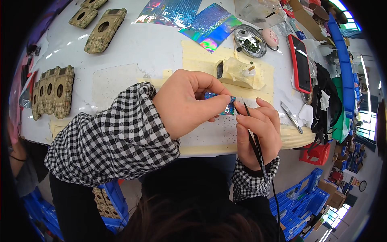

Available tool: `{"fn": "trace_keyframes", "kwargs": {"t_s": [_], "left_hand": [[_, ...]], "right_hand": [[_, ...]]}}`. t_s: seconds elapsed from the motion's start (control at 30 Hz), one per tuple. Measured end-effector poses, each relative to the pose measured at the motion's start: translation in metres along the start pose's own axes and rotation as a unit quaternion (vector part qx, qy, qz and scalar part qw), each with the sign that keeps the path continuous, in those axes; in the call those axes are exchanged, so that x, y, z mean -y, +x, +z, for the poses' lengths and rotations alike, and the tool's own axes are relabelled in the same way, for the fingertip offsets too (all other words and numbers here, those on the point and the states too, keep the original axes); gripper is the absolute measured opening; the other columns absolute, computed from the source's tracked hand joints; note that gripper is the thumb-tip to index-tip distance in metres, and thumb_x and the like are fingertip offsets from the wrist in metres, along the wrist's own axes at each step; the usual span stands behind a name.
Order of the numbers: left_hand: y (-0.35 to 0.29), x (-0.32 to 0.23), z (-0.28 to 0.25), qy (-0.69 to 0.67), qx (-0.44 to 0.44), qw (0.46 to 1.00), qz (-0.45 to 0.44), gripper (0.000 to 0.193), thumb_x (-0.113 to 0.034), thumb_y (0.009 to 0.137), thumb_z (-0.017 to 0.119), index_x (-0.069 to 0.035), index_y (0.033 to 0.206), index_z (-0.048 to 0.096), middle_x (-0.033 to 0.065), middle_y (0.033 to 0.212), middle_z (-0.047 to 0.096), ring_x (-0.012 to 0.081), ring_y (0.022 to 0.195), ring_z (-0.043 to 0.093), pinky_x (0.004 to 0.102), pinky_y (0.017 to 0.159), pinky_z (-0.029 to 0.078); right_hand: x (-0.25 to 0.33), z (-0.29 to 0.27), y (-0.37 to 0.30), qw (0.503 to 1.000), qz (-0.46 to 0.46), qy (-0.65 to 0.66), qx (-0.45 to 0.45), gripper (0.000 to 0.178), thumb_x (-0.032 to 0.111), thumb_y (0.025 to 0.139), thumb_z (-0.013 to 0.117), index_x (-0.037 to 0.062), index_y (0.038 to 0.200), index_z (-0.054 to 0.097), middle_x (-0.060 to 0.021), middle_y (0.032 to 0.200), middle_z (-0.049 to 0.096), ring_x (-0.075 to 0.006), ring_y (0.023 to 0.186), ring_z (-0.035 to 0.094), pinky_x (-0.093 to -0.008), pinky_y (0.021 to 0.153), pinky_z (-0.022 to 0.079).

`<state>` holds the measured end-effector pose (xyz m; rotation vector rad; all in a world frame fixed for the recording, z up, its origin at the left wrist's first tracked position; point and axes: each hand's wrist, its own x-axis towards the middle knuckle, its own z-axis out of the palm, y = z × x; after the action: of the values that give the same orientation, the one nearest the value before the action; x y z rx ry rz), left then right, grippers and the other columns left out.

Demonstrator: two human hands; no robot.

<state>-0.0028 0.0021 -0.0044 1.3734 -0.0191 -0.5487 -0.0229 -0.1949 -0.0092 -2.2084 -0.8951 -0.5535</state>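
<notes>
My left hand (pixel 189 101) pinches a small shiny holographic sticker sheet (pixel 228 108) between thumb and fingers, just above the table's near edge. Close beside it on the right, my right hand (pixel 260 129) grips slim black tweezers (pixel 254 146), their tips up near the sheet's right edge. Whether the tips touch the sheet I cannot tell. Right behind both hands sits a tape-wrapped block (pixel 238 74) with a white peg on top. Black-and-white checked sleeves cover both forearms.
Camouflage model tank hulls (pixel 105 30) stand at the left, several in a row (pixel 52 92). Larger holographic sheets (pixel 211 25) lie at the back. Toward the right are a round metal dish (pixel 250 41) of small dark parts, a red-cased phone (pixel 299 63) and a craft knife (pixel 292 117).
</notes>
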Motion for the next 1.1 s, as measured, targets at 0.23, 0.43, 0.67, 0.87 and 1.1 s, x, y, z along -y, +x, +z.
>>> {"fn": "trace_keyframes", "kwargs": {"t_s": [0.23,0.43,0.67,0.87,1.1], "left_hand": [[0.0009,0.0016,0.0005,-0.003,0.001,1.0,0.004,0.018,-0.015,0.089,0.063,0.002,0.095,0.064,0.0034,0.081,0.064,0.0058,0.067,0.056,0.0201,0.062,0.049],[-0.0007,-0.0003,0.0011,-0.008,0.001,1.0,0.013,0.019,-0.015,0.089,0.063,0.003,0.095,0.064,0.0031,0.081,0.064,0.0057,0.068,0.057,0.0203,0.062,0.049],[-0.0007,-0.001,0.0003,0.009,0.01,1.0,0.005,0.02,-0.017,0.089,0.062,0.002,0.096,0.064,0.0034,0.083,0.064,0.0057,0.069,0.057,0.0207,0.062,0.05],[-0.0011,-0.0003,0.0,0.003,0.002,1.0,0.003,0.02,-0.017,0.089,0.063,0.002,0.096,0.064,0.0036,0.083,0.064,0.0058,0.071,0.058,0.0213,0.062,0.05],[-0.0002,-0.0001,0.0002,0.003,0.004,1.0,0.0,0.019,-0.016,0.089,0.062,0.002,0.095,0.064,0.0035,0.082,0.064,0.0058,0.069,0.057,0.0208,0.062,0.049]], "right_hand": [[-0.0004,0.0005,-0.0006,1.0,0.0,-0.005,-0.005,0.021,-0.001,0.072,0.071,0.0059,0.091,0.064,-0.0107,0.098,0.07,-0.0224,0.079,0.06,-0.0425,0.09,0.046],[-0.0004,0.0012,-0.0002,1.0,-0.003,-0.009,-0.001,0.022,-0.001,0.072,0.071,0.0062,0.091,0.064,-0.011,0.099,0.069,-0.0221,0.079,0.061,-0.0426,0.09,0.046],[0.0027,-0.0035,-0.0009,1.0,-0.007,-0.012,0.012,0.024,-0.001,0.071,0.072,0.0071,0.093,0.064,-0.011,0.101,0.069,-0.0216,0.084,0.063,-0.0436,0.092,0.045],[0.0037,-0.0032,-0.0009,1.0,-0.009,-0.012,0.009,0.024,-0.001,0.071,0.072,0.0072,0.093,0.064,-0.0111,0.101,0.069,-0.0216,0.085,0.063,-0.0438,0.092,0.045],[0.0032,-0.0019,-0.0006,1.0,-0.002,-0.017,0.004,0.023,-0.001,0.071,0.072,0.0069,0.092,0.065,-0.0109,0.1,0.069,-0.0219,0.082,0.062,-0.0431,0.091,0.045]]}}
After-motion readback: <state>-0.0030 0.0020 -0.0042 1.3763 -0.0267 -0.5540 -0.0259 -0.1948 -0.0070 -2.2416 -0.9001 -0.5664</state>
